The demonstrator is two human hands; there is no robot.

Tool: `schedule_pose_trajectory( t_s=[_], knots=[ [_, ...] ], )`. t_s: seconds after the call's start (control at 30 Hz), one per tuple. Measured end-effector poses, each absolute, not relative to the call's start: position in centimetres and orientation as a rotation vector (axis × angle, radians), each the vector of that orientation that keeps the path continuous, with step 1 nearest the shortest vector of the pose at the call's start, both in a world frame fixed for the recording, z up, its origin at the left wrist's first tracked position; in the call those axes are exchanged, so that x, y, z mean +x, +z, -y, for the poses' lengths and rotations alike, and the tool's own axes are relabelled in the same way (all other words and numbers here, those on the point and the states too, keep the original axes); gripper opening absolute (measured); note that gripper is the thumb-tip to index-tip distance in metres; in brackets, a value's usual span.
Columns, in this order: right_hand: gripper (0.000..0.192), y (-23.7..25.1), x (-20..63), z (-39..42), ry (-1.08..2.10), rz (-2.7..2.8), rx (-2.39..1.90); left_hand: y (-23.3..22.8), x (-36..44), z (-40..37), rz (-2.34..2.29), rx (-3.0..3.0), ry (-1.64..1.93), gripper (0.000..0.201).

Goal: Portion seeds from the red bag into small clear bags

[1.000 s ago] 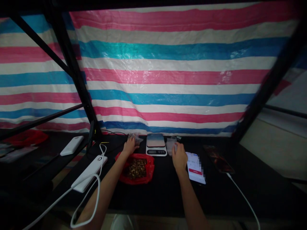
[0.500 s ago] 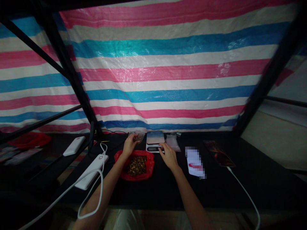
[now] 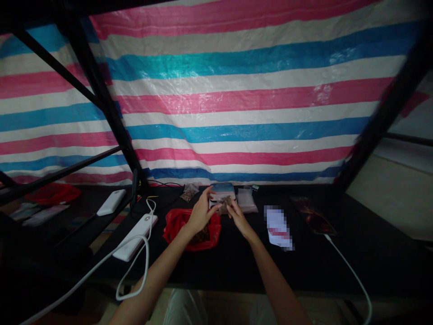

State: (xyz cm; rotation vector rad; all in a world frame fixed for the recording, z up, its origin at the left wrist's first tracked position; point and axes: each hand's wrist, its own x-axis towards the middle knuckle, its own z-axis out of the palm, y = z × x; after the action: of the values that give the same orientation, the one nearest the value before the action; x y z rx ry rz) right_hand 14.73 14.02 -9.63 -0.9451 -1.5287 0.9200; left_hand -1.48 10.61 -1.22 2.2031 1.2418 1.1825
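Observation:
My left hand [image 3: 201, 214] and my right hand [image 3: 237, 215] meet over the black table, just in front of a small digital scale [image 3: 222, 191]. Between their fingertips they pinch a small clear packet [image 3: 224, 204] with brown bits inside. Under my left hand lies an open red plastic bag [image 3: 176, 224] of brown pieces. Another small filled packet [image 3: 189, 192] rests at the back, left of the scale. A stack of empty clear packets [image 3: 246, 201] lies right of the scale.
A phone [image 3: 279, 224] lies right of my hands, and a second phone [image 3: 314, 209] on a white cable is farther right. A white power bank [image 3: 135, 230] with a looping cable sits at the left, another white one [image 3: 111, 202] behind it. A striped tarp hangs behind black frame posts.
My left hand left the back-left packet and came to the middle. My right hand moved from the packets by the phone to the scale, and both now hold a small packet.

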Motion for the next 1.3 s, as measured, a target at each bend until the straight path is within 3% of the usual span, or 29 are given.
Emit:
schedule_pose_trajectory(
  t_s=[0.3,0.57,0.8,0.97,1.3],
  knots=[
    [0.029,-8.4,14.3,-13.0,1.029,1.479,-0.792,-0.3,-3.9,-12.9,-1.015,1.976,0.965,0.031],
    [0.033,-8.6,14.6,-13.9,0.999,1.309,-0.797,-1.4,-4.3,-11.8,-0.923,1.783,0.563,0.032],
    [0.014,-8.2,14.7,-13.1,0.493,1.450,-0.996,-1.8,-1.5,-11.6,-0.960,1.729,1.027,0.030],
    [0.025,-7.6,14.7,-12.4,0.686,1.662,-0.869,-2.9,-0.1,-11.6,-1.135,2.000,1.093,0.023],
    [0.020,-7.7,14.6,-12.7,0.644,1.735,-0.893,-4.5,0.5,-12.5,-1.047,1.817,1.152,0.028]
  ],
)
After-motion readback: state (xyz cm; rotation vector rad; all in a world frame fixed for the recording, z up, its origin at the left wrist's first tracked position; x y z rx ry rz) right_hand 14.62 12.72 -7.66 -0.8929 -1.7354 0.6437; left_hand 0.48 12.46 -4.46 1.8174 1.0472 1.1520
